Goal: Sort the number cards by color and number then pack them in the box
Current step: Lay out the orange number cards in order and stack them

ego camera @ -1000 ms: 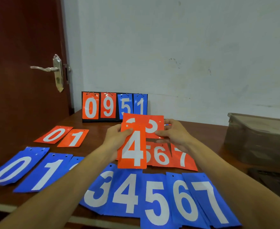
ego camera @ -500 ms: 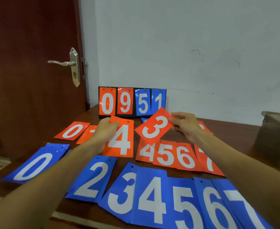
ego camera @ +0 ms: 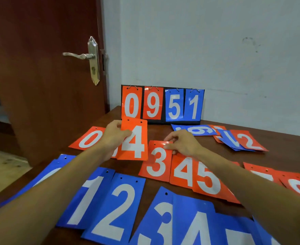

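With my left hand (ego camera: 114, 138) gripping a spare orange 4 (ego camera: 134, 141) in its fingers (ego camera: 126, 133) above the tabletop (ego camera: 283, 137) and my right hand (ego camera: 182, 144) pinching the 3 (ego camera: 156, 163) down beside the orange row (ego camera: 195, 174), I could nudge those slick, overlapped cards askew.

Your left forearm (ego camera: 53, 188) and right forearm (ego camera: 251, 188) show bare along their whole visible length, slim and smooth. Your left hand (ego camera: 114, 137) and right hand (ego camera: 182, 144) are bare as well, fingers uncovered.
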The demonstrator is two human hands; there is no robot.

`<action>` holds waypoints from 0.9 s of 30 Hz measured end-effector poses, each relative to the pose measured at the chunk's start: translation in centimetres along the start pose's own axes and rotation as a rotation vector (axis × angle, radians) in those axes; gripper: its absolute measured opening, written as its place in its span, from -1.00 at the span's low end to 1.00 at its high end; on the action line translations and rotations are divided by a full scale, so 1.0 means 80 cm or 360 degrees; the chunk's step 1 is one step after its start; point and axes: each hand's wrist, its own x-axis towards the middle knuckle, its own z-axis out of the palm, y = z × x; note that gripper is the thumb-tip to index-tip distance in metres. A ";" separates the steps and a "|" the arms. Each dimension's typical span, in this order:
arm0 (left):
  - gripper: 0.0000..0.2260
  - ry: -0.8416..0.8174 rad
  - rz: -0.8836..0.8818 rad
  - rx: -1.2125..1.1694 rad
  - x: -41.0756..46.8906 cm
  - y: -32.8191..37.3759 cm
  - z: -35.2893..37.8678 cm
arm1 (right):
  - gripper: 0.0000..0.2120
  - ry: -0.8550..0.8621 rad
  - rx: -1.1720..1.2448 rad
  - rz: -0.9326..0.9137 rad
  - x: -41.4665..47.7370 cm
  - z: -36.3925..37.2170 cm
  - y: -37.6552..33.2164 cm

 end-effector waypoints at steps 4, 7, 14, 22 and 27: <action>-0.70 -0.0016 0.0005 0.0027 0.011 -0.010 -0.004 | -0.79 0.0072 -0.0229 -0.0094 0.011 0.017 -0.002; -0.68 -0.0016 0.0027 0.0054 0.014 -0.013 -0.005 | -0.79 0.0051 -0.0249 -0.0080 0.015 0.024 -0.007; -0.72 -0.0092 0.0063 0.0054 0.008 -0.015 0.000 | -0.73 0.0115 -0.0420 -0.0121 0.018 0.038 -0.008; -0.76 -0.0151 0.0124 -0.0054 -0.017 0.000 0.040 | -0.76 0.0221 0.0525 -0.0060 -0.010 -0.010 -0.035; -0.79 -0.0351 0.0087 -0.0168 -0.036 0.006 0.072 | -0.80 0.0288 0.0436 0.0021 -0.031 -0.041 -0.012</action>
